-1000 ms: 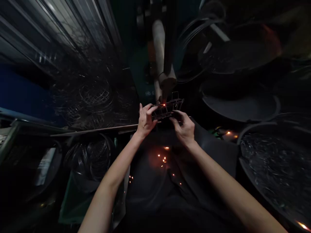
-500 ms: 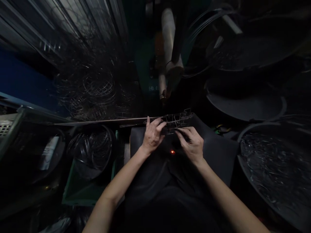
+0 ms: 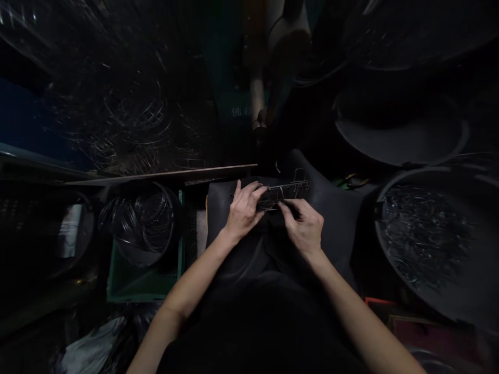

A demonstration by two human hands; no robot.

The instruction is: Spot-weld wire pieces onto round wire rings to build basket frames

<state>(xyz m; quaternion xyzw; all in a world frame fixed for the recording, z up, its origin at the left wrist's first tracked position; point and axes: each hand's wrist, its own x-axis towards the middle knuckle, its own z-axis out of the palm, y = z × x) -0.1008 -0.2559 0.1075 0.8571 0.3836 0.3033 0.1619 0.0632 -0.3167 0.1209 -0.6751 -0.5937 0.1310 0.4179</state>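
On my feed the wire frame (image 3: 288,186) is over the apron (image 3: 331,208), clasped by the left hand (image 3: 245,209) at 8 o'clock, while the right hand (image 3: 306,223) pinches its edge narrowly at 5 o'clock. If I let that pinch slacken, the frame could tilt; lifted carelessly, it could knock the rod (image 3: 257,98) at 11 o'clock.

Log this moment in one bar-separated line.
left hand: holding wire frame | right hand: at frame's near edge, grip unclear | beneath: dark cloth | left: wire coils | right: tub of bent wire pieces
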